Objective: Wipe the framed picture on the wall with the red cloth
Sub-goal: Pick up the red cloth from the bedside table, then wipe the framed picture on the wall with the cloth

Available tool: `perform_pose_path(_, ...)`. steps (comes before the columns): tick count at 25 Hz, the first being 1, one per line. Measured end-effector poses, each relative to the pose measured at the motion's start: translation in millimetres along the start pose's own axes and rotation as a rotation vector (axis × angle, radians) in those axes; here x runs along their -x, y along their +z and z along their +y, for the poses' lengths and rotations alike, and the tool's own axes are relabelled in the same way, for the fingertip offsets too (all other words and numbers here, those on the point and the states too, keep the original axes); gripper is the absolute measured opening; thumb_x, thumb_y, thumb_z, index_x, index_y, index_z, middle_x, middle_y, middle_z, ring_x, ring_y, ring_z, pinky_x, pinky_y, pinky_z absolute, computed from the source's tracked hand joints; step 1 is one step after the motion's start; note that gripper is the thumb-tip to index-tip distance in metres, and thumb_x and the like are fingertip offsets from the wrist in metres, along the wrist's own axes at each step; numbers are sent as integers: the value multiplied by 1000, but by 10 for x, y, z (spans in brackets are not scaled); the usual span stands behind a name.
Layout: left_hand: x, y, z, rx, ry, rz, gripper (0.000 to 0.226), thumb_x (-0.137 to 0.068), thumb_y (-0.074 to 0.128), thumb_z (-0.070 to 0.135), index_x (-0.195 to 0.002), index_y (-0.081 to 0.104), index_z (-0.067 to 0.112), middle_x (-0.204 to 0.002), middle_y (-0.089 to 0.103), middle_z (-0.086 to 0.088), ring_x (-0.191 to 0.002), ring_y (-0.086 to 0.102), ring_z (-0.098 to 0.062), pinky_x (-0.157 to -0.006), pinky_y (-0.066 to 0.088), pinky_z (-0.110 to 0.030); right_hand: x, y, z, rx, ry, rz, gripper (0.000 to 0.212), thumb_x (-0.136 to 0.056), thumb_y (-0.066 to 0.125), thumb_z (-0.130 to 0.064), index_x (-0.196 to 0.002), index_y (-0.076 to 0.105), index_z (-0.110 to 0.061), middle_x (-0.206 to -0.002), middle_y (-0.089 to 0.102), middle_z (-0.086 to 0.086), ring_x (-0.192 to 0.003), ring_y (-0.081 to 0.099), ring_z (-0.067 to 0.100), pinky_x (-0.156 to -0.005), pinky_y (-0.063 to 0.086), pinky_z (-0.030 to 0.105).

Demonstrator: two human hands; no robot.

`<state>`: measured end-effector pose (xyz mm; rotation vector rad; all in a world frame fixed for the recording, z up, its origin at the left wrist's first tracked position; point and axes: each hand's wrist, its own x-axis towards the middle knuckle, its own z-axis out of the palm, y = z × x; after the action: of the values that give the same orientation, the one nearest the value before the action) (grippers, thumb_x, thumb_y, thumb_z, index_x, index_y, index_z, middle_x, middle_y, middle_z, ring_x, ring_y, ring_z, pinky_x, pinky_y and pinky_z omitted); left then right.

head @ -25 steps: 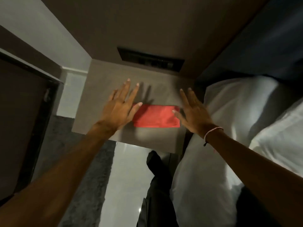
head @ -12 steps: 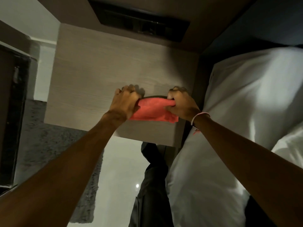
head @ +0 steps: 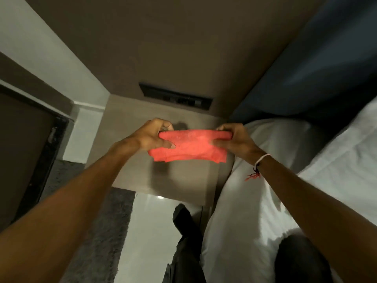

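Note:
The folded red cloth hangs in the air above the bedside table, stretched between both hands. My left hand pinches its left end between thumb and fingers. My right hand pinches its right end, a white band with a red thread on that wrist. No framed picture shows in this view.
A black switch panel is set in the brown wall behind the table. A bed with white sheets runs along the right. A dark door stands at the left, a grey rug and glossy floor below. My dark-trousered legs are beneath.
Both hands closed on the ends of the cloth, which lay flat on the table, and lifted it up off the surface. The camera tilted upward.

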<state>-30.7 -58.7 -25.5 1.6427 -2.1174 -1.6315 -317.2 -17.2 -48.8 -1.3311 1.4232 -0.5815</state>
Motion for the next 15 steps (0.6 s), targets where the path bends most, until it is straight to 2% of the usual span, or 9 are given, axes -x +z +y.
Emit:
perform_pose_path(3, 243, -520, 740, -39, 98, 45, 26, -74, 89, 5, -73, 67, 18, -64, 62, 7, -51, 53, 5, -53, 43, -11, 200, -460, -682, -33, -82, 120, 20, -76, 84, 6, -89, 71, 0, -85, 67, 10, -78, 61, 18, -66, 55, 21)
perform_pose_path(5, 483, -887, 1448, -94, 177, 110, 31, -72, 91, 8, -62, 65, 23, -48, 56, 18, -40, 47, 6, -44, 34, -7, 474, -880, -1291, -7, -192, 254, 20, -75, 86, 4, -91, 73, 3, -84, 68, 9, -77, 61, 18, -65, 55, 24)
perform_pose_path(8, 747, -1341, 2295, -124, 303, 153, 27, -70, 94, 13, -59, 71, 23, -49, 57, 17, -43, 46, 5, -46, 37, -12, 802, -1399, -2036, -5, -283, 367, 21, -76, 87, -1, -92, 74, 3, -84, 71, 11, -76, 63, 19, -72, 56, 37)
perform_pose_path(12, 1251, -1797, 3827, -210, 534, 205, 19, -68, 95, 22, -62, 78, 26, -56, 66, 11, -50, 55, 2, -51, 45, -15, 1583, -2356, -3110, -11, -422, 539, 18, -74, 89, -5, -84, 75, -11, -79, 72, 5, -71, 65, 13, -67, 55, 30)
perform_pose_path(15, 1594, -1988, 4868, -255, 695, 224, 20, -68, 95, 25, -72, 80, 12, -60, 68, -10, -56, 56, -9, -56, 45, -24, 2203, -3015, -3754, 33, -515, 674, 19, -73, 90, -4, -84, 75, 0, -79, 71, 12, -72, 62, 18, -67, 51, 34)
